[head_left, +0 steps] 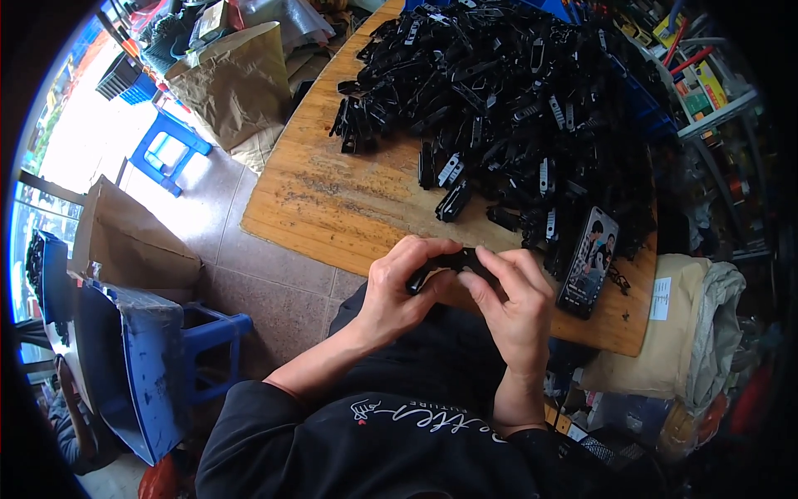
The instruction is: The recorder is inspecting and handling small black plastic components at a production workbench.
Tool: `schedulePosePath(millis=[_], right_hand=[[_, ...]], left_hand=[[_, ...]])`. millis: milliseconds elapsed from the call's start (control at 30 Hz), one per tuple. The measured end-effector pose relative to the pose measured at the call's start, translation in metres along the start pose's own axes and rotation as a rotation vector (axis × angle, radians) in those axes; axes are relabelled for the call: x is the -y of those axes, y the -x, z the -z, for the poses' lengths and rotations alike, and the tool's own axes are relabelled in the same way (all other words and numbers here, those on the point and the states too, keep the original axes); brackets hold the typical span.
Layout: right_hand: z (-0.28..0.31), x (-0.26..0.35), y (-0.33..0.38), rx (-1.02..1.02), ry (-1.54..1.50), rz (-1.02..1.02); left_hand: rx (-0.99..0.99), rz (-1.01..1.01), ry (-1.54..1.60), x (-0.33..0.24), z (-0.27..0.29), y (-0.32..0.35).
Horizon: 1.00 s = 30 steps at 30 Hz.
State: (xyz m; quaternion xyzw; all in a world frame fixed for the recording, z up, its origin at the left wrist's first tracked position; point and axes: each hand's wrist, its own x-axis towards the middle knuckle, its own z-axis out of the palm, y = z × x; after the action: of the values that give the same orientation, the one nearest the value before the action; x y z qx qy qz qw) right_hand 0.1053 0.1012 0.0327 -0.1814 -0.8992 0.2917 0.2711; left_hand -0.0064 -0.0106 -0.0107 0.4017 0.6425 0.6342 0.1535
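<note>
Just off the table's near edge, both hands grip one small, elongated black part (420, 279); the fingers cover much of it, and its exact kind cannot be made out. My left hand (393, 287) is closed round one end, thumb and forefinger pinching it. On the other end, the thumb and fingers of my right hand (517, 303) press together. Beyond the hands, a large pile of similar black parts (490, 96) covers much of the wooden table (320, 187). Some show grey slotted pieces, and a black part (454, 200) lies at the pile's near side.
A phone (588, 262) with a lit screen rests at the table's right. Blue stools (169, 148) and a blue bin (150, 366) stand to the left, near a cardboard box (133, 237). A paper sack (237, 87) is at far left; another sack (657, 324) sits right.
</note>
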Motion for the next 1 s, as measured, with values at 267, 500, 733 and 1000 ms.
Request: schedulePosePath(millis=[267, 500, 733, 1000], right_hand=[[-0.008, -0.011, 0.005, 0.087, -0.531, -0.143], [-0.024, -0.017, 0.018, 0.232, -0.928, -0.268], [-0.038, -0.021, 0.02, 0.01, -0.478, -0.076], [0.06, -0.078, 0.014, -0.563, -0.025, -0.219]], left_hand=[[-0.173, 0.379, 0.566, 0.002, 0.006, 0.002], [-0.116, 0.36, 0.426, -0.004, 0.012, 0.007], [-0.127, 0.656, 0.926, 0.003, -0.001, -0.005], [-0.248, 0.617, 1.179, -0.006, 0.042, -0.044]])
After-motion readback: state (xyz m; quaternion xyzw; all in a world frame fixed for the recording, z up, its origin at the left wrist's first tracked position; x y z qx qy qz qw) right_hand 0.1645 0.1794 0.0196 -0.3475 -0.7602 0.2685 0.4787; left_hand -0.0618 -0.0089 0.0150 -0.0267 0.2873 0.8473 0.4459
